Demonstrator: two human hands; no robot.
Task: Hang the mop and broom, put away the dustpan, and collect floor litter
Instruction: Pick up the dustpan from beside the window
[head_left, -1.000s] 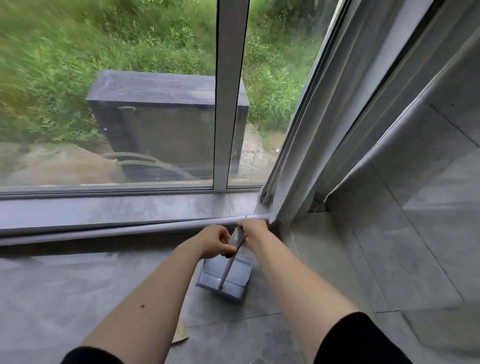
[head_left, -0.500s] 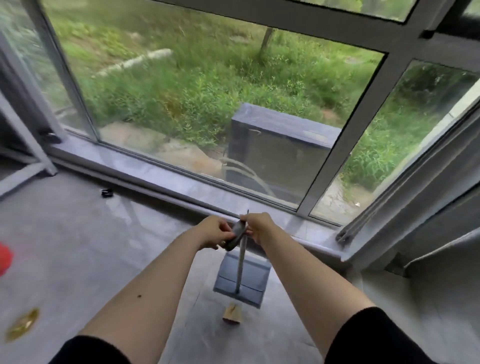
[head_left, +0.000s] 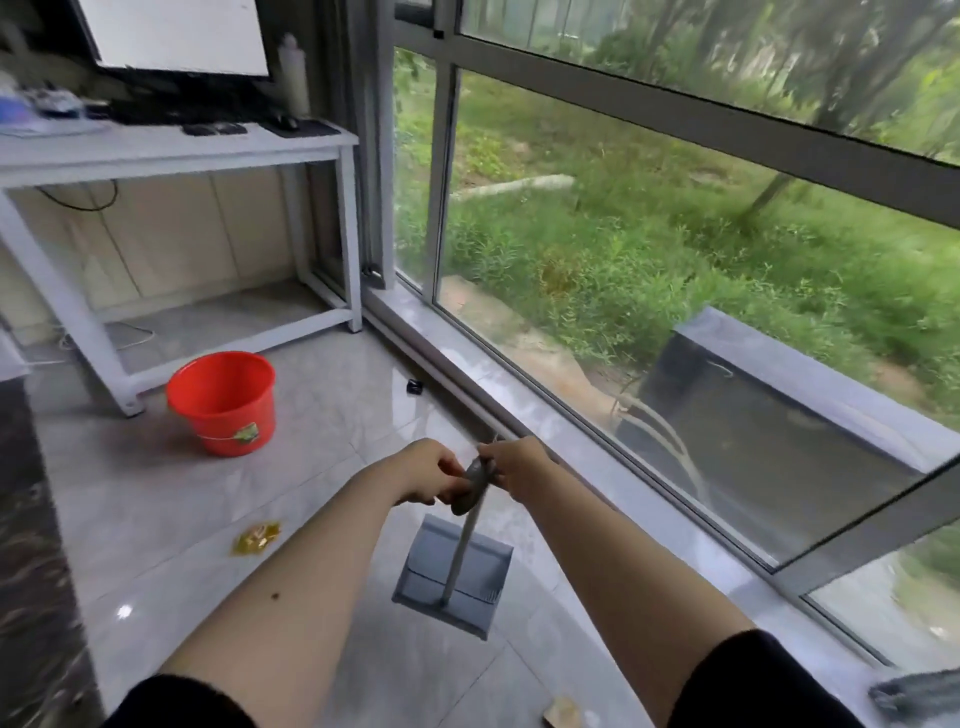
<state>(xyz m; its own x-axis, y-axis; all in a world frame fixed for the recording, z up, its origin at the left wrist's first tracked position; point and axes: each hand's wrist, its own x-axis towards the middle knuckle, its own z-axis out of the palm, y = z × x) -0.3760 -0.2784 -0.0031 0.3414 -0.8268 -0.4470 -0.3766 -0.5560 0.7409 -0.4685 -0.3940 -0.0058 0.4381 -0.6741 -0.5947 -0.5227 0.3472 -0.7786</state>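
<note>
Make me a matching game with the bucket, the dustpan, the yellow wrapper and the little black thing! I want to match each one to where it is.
Things:
1. red bucket
2. dustpan
3. yellow wrapper
4. small black thing

Places:
A. on the floor close to the window sill
B. hanging from a long handle gripped by the left hand and right hand
C. on the floor beside the white desk's leg
D. flat on the floor tiles, between the bucket and the dustpan

Pairs: 1-C, 2-B, 3-D, 4-A
</note>
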